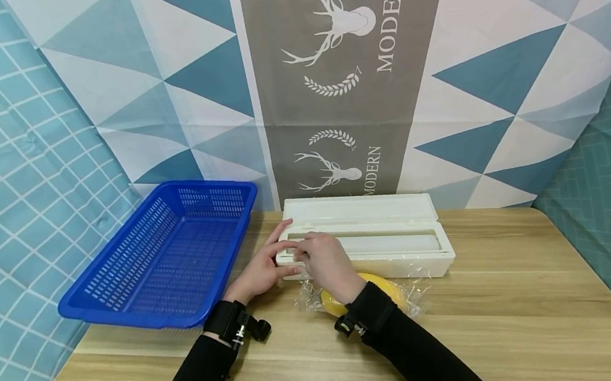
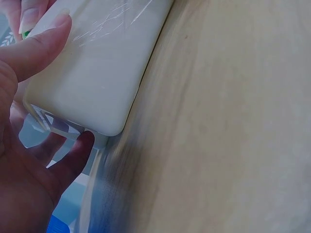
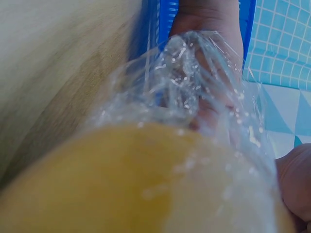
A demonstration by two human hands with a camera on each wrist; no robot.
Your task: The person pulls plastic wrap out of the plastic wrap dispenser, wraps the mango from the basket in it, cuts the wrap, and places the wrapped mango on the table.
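Observation:
A long white cling film dispenser (image 1: 433, 266) lies on the table with its lid (image 1: 364, 207) raised and a pale roll (image 1: 391, 243) inside. My left hand (image 1: 261, 272) grips its left end, the thumb on the front face and fingers around the end. At that same end my right hand (image 1: 330, 266) has its fingers curled, pinching at the front edge; a small green piece (image 2: 25, 34) shows by a fingertip, mostly hidden. Below my right wrist lies a rounded yellow thing (image 1: 389, 291) under crinkled clear film (image 3: 180, 73); its kind cannot be told.
A blue plastic basket (image 1: 173, 319) with latticed walls stands at the left, close to my left wrist. The wooden table (image 1: 521, 291) ends at a patterned cloth backdrop (image 1: 203, 89). Tile-print cloth (image 1: 11, 186) hangs at the left side.

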